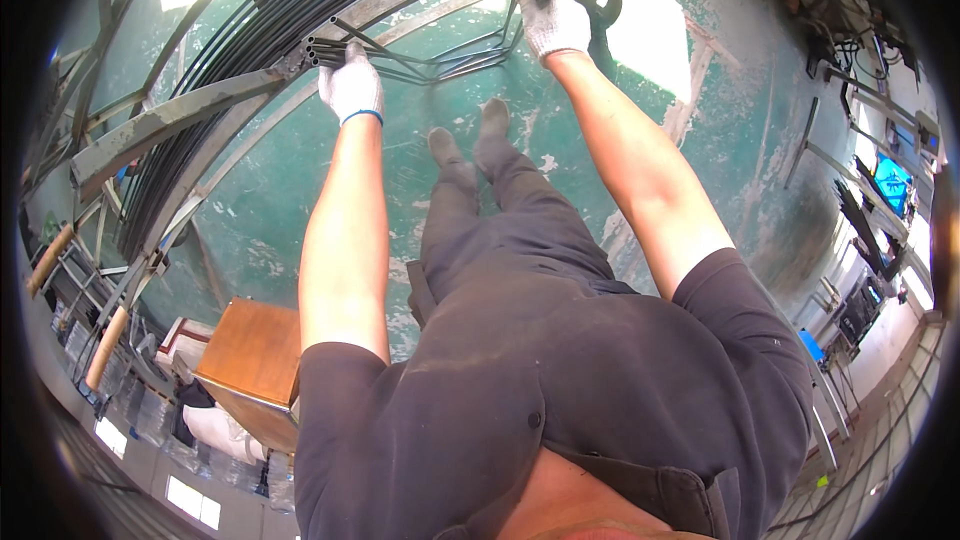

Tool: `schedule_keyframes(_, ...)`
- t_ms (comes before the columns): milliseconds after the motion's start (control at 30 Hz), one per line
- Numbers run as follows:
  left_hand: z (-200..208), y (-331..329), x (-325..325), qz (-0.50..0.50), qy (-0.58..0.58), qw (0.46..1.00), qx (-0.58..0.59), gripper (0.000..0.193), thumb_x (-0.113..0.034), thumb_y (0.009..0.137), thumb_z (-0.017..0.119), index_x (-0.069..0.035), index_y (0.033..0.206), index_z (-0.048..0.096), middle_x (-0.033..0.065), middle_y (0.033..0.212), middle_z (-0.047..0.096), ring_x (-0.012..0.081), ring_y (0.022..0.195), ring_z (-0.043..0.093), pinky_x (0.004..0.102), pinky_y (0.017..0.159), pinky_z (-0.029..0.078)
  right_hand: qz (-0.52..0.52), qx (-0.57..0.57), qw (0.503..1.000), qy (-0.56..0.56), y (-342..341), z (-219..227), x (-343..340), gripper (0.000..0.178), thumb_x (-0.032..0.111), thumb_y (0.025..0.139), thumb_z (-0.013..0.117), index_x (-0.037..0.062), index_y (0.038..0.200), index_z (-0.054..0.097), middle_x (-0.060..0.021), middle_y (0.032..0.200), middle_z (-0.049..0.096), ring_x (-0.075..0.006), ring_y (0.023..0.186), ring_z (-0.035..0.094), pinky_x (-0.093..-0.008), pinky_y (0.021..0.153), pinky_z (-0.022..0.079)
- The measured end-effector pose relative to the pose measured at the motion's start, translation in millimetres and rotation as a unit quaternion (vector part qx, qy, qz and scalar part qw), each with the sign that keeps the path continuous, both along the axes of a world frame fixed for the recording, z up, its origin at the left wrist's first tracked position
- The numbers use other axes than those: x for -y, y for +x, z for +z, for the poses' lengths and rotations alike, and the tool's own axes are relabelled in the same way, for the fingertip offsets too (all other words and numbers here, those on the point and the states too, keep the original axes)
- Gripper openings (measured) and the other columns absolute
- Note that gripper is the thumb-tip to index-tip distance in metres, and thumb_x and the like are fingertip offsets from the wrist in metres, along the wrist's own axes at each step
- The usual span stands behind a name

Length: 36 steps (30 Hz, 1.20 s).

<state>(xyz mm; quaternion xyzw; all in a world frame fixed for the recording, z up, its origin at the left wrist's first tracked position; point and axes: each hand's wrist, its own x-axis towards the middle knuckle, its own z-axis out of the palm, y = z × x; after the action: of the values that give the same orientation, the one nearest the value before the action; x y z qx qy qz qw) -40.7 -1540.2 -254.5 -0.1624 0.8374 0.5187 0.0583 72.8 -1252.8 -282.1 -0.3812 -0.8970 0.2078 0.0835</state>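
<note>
Both my hands wear white knit gloves and reach far forward. My left hand [352, 86] is closed around several thin dark metal tubes, whose hollow ends show just left of the fingers. My right hand [554, 24] grips the other end of the bundle, with open tube ends sticking up above it. Between the hands the bent metal tubes [472, 62] dip toward me in a shallow angled shape above the floor. The fingertips of both hands are partly hidden by the gloves and tubes.
Long dark rods [235, 50] lie on a worn metal rack [165, 130] at the left. A brown wooden cabinet [250, 360] stands at lower left. Machinery with cables [870, 40] is at the far right. My feet [468, 135] stand on the scuffed green floor [260, 230].
</note>
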Motion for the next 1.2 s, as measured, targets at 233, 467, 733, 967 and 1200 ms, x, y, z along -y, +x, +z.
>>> schedule_keyframes(233, 3.2, 15.4, 11.7, -0.034, -0.072, 0.997, -0.012, 0.033, -0.021, 0.101, 0.074, 0.001, 0.125, 0.073, 0.0132, 0.118, 0.080, 0.0238, 0.107, 0.073, 0.0373, 0.097, 0.053, -0.022, 0.050, 0.993, -0.106, 15.6, 24.6, -0.9, 0.042, 0.046, 0.096, 0.068, 0.0101, 0.116, 0.077, -0.0195, 0.107, 0.079, -0.0412, 0.106, 0.074, -0.0473, 0.095, 0.057)
schedule_keyframes(467, -1.1, 41.5, 23.5, 0.015, -0.076, 0.997, -0.013, 0.028, -0.025, 0.099, 0.077, 0.000, 0.110, 0.073, 0.0119, 0.105, 0.079, 0.0245, 0.094, 0.070, 0.0380, 0.091, 0.053, 0.055, 0.064, 0.989, -0.122, 33.1, 44.4, 6.6, 0.043, 0.040, 0.102, 0.059, 0.0014, 0.110, 0.077, -0.0256, 0.110, 0.076, -0.0409, 0.105, 0.074, -0.0478, 0.096, 0.057)
schedule_keyframes(733, 6.7, 62.6, 32.0, -0.038, -0.112, 0.990, 0.081, 0.036, -0.030, 0.102, 0.074, 0.005, 0.105, 0.072, 0.0185, 0.102, 0.077, 0.0335, 0.097, 0.072, 0.0416, 0.091, 0.054, 0.200, 0.092, 0.974, -0.061, 62.3, 61.3, 5.2, 0.031, 0.026, 0.104, 0.052, 0.0059, 0.106, 0.075, -0.0234, 0.114, 0.073, -0.0410, 0.099, 0.074, -0.0488, 0.092, 0.059)
schedule_keyframes(967, -1.4, 55.5, 11.9, -0.162, -0.079, 0.983, -0.043, 0.034, -0.019, 0.103, 0.068, 0.003, 0.129, 0.071, 0.0223, 0.128, 0.075, 0.0344, 0.118, 0.071, 0.0408, 0.104, 0.053, 0.087, -0.005, 0.994, -0.068, 62.3, 25.0, -10.3, 0.024, 0.031, 0.098, 0.074, 0.0119, 0.113, 0.075, -0.0152, 0.102, 0.078, -0.0346, 0.095, 0.076, -0.0429, 0.086, 0.059)
schedule_keyframes(1200, -14.4, 36.9, -4.7, -0.114, -0.055, 0.992, -0.012, 0.036, -0.016, 0.101, 0.067, 0.000, 0.134, 0.069, 0.0206, 0.130, 0.074, 0.0328, 0.122, 0.071, 0.0398, 0.106, 0.052, -0.103, -0.047, 0.981, -0.160, 76.3, 89.9, -1.3, 0.045, 0.038, 0.094, 0.075, -0.0001, 0.117, 0.071, -0.0234, 0.114, 0.075, -0.0382, 0.109, 0.073, -0.0457, 0.100, 0.056)
